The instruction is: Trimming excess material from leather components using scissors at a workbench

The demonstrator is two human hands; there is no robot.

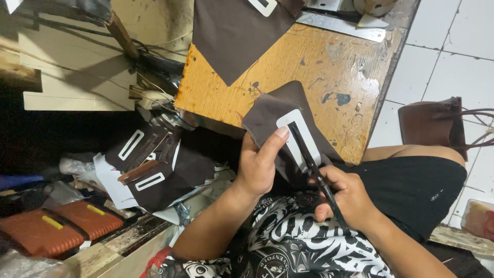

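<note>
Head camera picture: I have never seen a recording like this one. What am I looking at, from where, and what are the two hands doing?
There is no machine here, only a person's two bare hands. The single picture comes from a camera worn on that person's head, looking down past a black-and-white patterned shirt at their lap.

The left hand holds a dark brown fabric piece with a white slotted rectangular patch, thumb pressed beside the patch. The right hand keeps its grip on a slim black tool, whose tip lies in the patch's slot; it could be scissors or a blade, I cannot tell which.

Beyond them stands a worn orange-brown wooden table carrying another brown fabric piece and a metal ruler. Lower left lie more brown pieces with white patches and two orange ribbed cases.
</note>
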